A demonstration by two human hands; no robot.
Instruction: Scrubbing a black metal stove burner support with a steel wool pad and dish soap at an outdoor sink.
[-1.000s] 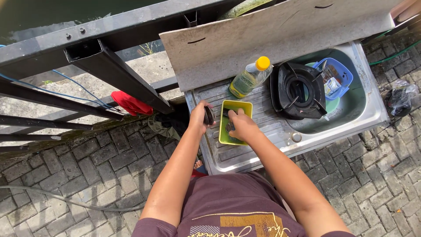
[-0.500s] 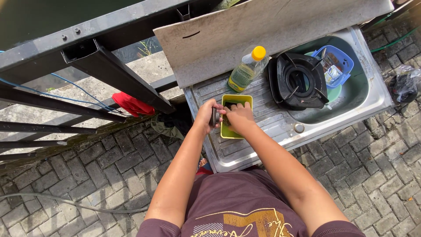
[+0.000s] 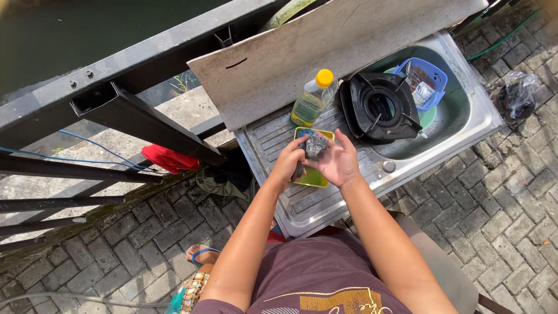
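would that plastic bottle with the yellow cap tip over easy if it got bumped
Probably. The bottle is tall and slim, and stands on the ridged drainboard, uneven footing. It looks only partly full of yellowish liquid, so likely light. It may be slippery if wet.

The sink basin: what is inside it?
A black burner grate leans over the sink basin, with a blue basket and something green beneath. Whatever lies under them is covered.

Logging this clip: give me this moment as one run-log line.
left hand: holds dark small object | right hand: holds scrubber | below: green tray | near: bottle, burner
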